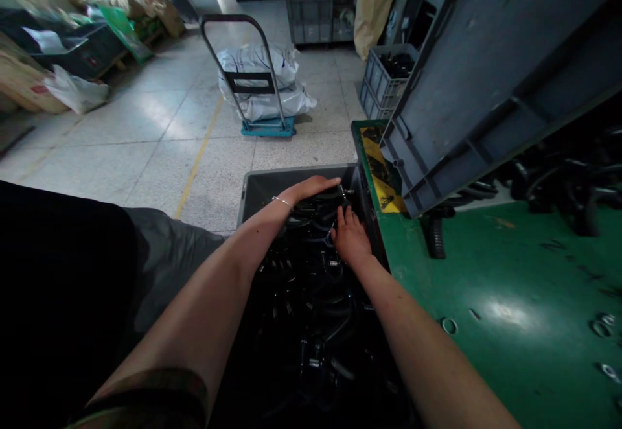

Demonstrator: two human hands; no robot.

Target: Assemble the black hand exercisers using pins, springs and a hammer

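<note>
Many black curved parts with small metal fittings (315,286) fill a deep grey crate (272,175). My left hand (315,186), with a thin bracelet at the wrist, reaches over the crate's far end, its fingers stretched to the right over the parts. My right hand (350,238) lies palm down on the parts near the crate's right wall, fingers pointing away and a little apart. Both hands are close to one black part with a shiny metal end (346,193). Whether either hand grips it cannot be made out.
Right of the crate is a green table (437,286) with metal rings (449,325) and black parts (436,238). A tilted grey bin (466,79) rests on its edge. Beyond stand a trolley with white sacks (262,85) and stacked crates (386,79).
</note>
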